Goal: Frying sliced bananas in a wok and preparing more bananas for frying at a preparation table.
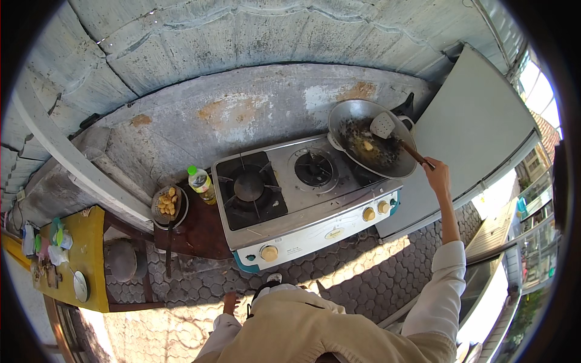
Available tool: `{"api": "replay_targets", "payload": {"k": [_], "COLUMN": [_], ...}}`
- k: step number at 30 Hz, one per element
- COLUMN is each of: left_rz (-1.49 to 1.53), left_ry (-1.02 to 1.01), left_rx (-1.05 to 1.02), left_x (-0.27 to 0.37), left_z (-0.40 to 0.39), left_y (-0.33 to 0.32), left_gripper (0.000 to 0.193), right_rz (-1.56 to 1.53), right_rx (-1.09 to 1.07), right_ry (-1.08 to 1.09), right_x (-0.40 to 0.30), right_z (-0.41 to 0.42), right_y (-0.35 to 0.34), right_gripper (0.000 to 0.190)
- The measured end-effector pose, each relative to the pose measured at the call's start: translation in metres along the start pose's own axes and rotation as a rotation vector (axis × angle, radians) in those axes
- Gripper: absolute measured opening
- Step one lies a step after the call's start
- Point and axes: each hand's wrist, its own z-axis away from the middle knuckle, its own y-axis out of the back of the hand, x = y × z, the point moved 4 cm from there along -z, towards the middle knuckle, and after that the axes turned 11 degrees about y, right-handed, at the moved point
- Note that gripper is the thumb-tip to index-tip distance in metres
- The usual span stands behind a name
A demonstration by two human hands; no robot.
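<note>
My right hand [436,177] grips the wooden handle of a perforated metal turner [382,125]. The turner's blade rests inside a metal wok [345,111], toward its right side. Dark oil with blackened bits covers the wok's bottom, and one small golden piece of fried food [367,145] lies in it. This wok sits tilted at the right end of a gas stove [290,181], hiding what supports it. Low by my left side hangs my left hand [231,303], with nothing visible in it and its fingers slightly apart.
Left of the stove, a long-handled strainer [159,213] holds several fried pieces [168,202] beside a green-capped oil bottle [202,183]. A yellow table [93,254] bears a bowl [81,286] and plastic bags [58,255]. A large grey-white cabinet-like surface [476,122] borders the wok's right.
</note>
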Motion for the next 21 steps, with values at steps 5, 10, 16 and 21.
{"api": "replay_targets", "payload": {"k": [5,10,16,21], "left_rz": [-0.028,-0.029,-0.048,-0.045], "left_ry": [0.047,0.070,0.041,0.000], "left_rx": [-0.003,0.043,-0.002,-0.001], "left_x": [-0.006,-0.007,-0.004,0.001], "left_z": [-0.001,0.002,0.007,0.010], "left_y": [0.005,0.006,0.004,-0.002], "left_gripper": [0.033,0.033,0.034,0.035], "right_rz": [0.114,0.060,0.072,0.058], "right_rx": [-0.050,-0.068,-0.027,-0.014], "right_ry": [-0.025,-0.050,-0.047,-0.083], "right_x": [-0.003,-0.004,0.007,0.022], "right_z": [0.019,0.031,0.037,0.043], "right_y": [-0.007,0.006,0.001,-0.006], "right_gripper": [0.025,0.024,0.023,0.023]}}
